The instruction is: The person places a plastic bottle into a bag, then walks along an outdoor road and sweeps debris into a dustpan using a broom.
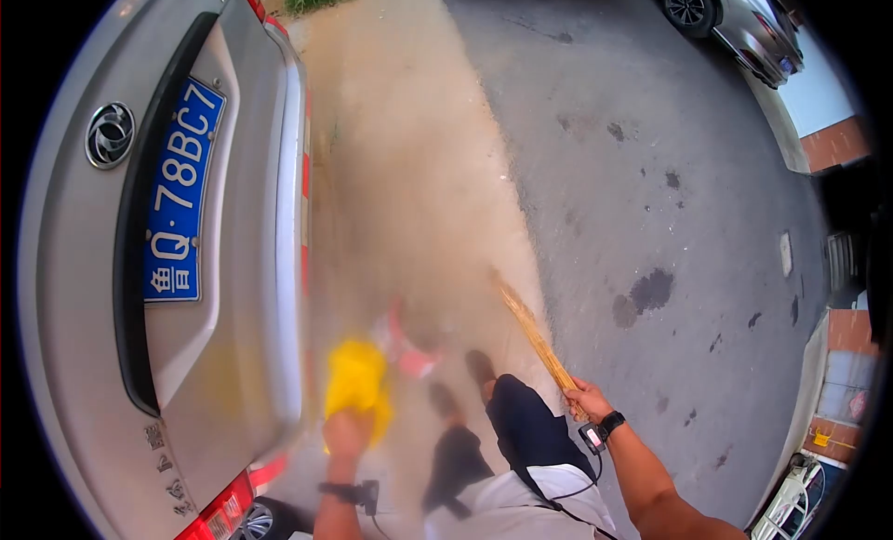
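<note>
My left hand (346, 434) is closed on a bright yellow cloth (356, 377), beside the rear of a silver vehicle (237, 373). Hand and cloth are blurred, and the cloth's exact shape is unclear. My right hand (586, 400) wraps round the near end of a long, light-brown wooden stick (532, 337), streaked lengthwise like a bundle of thin strips. Its far end points forward and down over the edge of the sandy ground. Past the cloth, a blurred red-and-white thing (406, 345) shows low near my feet; I cannot tell what it is.
The vehicle's bumper (290, 233) runs close along my left, with a blue licence plate (183, 196) above it. Sandy ground (409, 121) meets grey pavement (633, 186) ahead. Another silver car (744, 24) stands far right. A white vehicle (791, 503) is at lower right.
</note>
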The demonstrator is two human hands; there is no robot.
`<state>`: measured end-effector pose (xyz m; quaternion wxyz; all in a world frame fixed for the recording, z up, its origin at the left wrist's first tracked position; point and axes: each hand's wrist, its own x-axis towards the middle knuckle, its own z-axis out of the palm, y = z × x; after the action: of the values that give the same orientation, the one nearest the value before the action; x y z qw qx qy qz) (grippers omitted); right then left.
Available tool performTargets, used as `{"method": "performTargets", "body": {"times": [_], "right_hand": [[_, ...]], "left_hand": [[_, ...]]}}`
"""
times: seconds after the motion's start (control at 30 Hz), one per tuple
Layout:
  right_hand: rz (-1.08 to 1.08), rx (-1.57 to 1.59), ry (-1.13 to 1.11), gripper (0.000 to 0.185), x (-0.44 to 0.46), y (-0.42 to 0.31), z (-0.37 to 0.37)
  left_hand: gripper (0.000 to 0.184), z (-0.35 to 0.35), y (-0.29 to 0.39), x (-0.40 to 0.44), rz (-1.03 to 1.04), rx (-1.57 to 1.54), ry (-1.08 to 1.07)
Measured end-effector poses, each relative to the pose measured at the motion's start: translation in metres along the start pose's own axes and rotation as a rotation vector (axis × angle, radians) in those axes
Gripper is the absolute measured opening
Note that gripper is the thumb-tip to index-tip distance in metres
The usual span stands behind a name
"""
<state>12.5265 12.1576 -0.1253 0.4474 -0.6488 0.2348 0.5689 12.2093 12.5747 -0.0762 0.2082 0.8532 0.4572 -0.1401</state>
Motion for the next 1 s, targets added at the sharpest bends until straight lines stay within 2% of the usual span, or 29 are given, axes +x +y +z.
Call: {"method": "performTargets", "body": {"times": [0.1,0.17,0.3,0.43,0.53,0.67,0.73,0.8,0.93,0.97,1.0], "right_hand": [[-0.009,0.026,-0.002,0.057,-0.006,-0.003,-0.026],[-0.031,0.033,0.003,0.056,-0.002,-0.012,-0.039],[-0.065,0.027,-0.015,0.057,0.032,-0.065,-0.057],[-0.13,0.01,-0.025,0.049,0.082,-0.183,-0.052],[-0.157,-0.048,-0.032,0.053,0.143,-0.273,-0.057],[-0.222,-0.147,-0.051,0.049,0.211,-0.402,-0.054],[-0.253,-0.131,-0.136,0.044,0.263,-0.445,-0.058],[-0.243,-0.091,-0.117,0.038,0.296,-0.478,-0.05],[-0.175,0.001,-0.149,0.032,0.369,-0.464,-0.03],[-0.135,-0.105,-0.151,0.031,0.386,-0.444,-0.026],[-0.212,-0.254,-0.092,0.031,0.373,-0.431,-0.016]], "left_hand": [[0.034,-0.01,0.019,0.0,-0.057,-0.079,0.019],[0.034,-0.019,0.036,0.004,-0.094,-0.156,0.071],[0.035,-0.037,0.074,0.033,-0.128,-0.159,0.118],[0.034,-0.052,0.139,0.088,-0.106,-0.102,0.097],[0.033,-0.061,0.2,0.139,-0.113,-0.018,0.09],[0.034,-0.085,0.287,0.214,-0.125,-0.039,0.053],[0.034,-0.09,0.316,0.251,-0.092,-0.054,0.023],[0.034,-0.087,0.335,0.284,-0.045,-0.046,0.016],[0.034,-0.095,0.386,0.334,-0.076,0.077,-0.031],[0.034,-0.099,0.394,0.343,-0.056,0.089,-0.032],[0.033,-0.102,0.399,0.349,-0.038,0.1,-0.035]]}}
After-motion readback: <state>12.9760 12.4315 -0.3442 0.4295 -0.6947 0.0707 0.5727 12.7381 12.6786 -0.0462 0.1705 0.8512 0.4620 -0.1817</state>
